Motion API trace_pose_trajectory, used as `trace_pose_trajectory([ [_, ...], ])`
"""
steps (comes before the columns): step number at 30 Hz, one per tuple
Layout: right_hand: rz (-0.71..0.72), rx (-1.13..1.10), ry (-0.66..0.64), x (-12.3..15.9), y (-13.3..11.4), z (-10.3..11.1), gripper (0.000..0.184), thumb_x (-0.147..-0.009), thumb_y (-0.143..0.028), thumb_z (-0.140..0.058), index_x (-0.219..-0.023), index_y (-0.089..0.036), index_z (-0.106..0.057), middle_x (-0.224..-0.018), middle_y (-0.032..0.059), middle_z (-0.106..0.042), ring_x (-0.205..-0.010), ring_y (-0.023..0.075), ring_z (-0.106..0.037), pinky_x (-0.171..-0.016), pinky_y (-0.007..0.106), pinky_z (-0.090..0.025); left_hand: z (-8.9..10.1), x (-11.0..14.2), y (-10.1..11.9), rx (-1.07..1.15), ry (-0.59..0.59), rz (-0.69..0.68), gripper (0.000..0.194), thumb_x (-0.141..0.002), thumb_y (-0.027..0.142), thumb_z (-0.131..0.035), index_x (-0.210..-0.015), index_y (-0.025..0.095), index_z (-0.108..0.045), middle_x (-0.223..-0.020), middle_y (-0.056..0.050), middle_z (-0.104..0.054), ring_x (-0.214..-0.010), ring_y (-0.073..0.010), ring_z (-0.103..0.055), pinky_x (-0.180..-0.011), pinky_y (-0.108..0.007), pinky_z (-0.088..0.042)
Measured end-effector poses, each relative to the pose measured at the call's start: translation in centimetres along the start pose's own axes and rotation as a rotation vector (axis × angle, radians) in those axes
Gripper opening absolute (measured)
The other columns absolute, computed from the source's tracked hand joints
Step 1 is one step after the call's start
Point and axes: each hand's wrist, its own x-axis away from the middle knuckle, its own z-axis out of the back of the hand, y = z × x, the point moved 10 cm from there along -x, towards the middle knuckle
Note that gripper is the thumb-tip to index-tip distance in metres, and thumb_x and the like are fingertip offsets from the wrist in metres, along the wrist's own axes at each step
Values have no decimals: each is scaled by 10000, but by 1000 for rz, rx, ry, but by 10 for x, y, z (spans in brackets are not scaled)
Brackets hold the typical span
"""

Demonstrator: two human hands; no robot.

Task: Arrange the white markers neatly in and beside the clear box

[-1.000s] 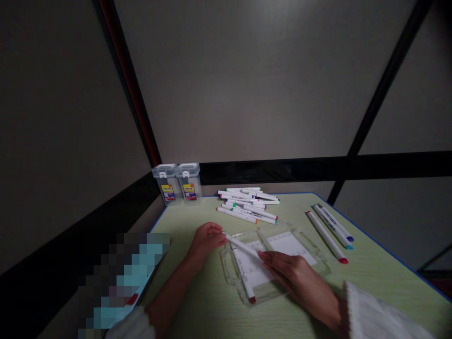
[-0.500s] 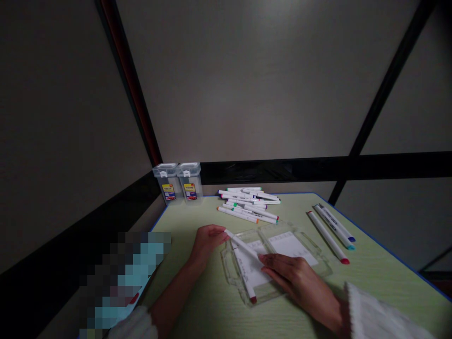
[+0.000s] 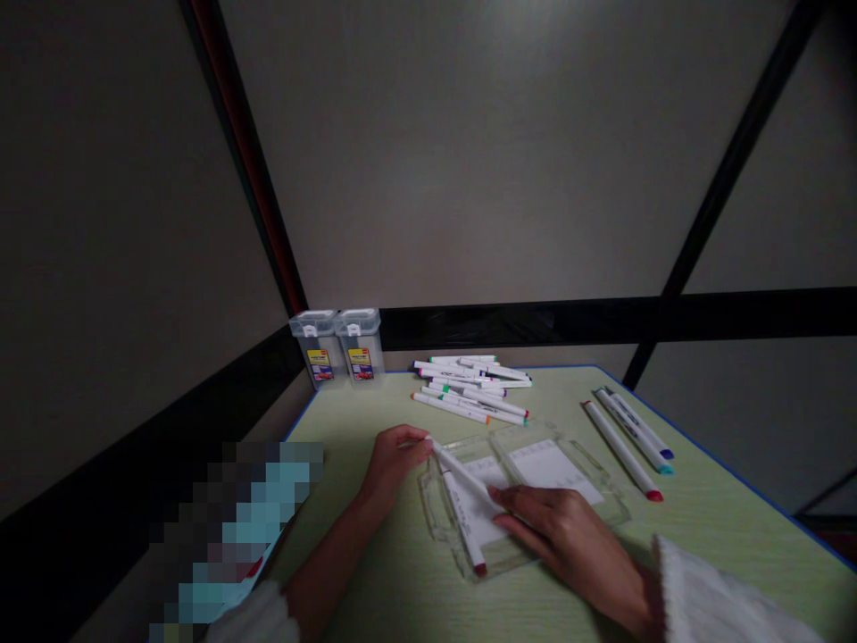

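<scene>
A white marker [image 3: 463,471] slants over a clear plastic case [image 3: 435,518], gripped at both ends. My left hand [image 3: 396,455] pinches its far left end, fingers closed. At its near end the thumb and fingers of my right hand [image 3: 566,527] are closed on it, hiding the tip. Below it, a second white marker with a dark red end [image 3: 467,527] lies along the left side of the case. White paper with faint print [image 3: 553,469] shows in the case, on both sides of a clear divider.
Several white markers with coloured ends [image 3: 469,388] lie piled behind the case. Three more markers [image 3: 626,446] lie at the right. Two lidded clear containers [image 3: 360,348] stand at the back left of the table [image 3: 375,589]. A pixelated patch covers the lower left.
Almost nothing differs. Both hands keep hold of the white marker over the case, with only a very slight shift of the fingers.
</scene>
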Motion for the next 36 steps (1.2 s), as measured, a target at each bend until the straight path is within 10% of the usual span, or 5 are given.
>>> trace_pose_trajectory([
  [36,12,58,32,1,-1,4,314,-879,-235,-324,-1109,-160,-525,-746,48,-621,-644,151,-598,-570,246,-425,-9,2,-3,229,-44,74,273,-469,290,-727,-602,118,-562,-594,14,-595,-586,-100,-574,-634,-238,-464],
])
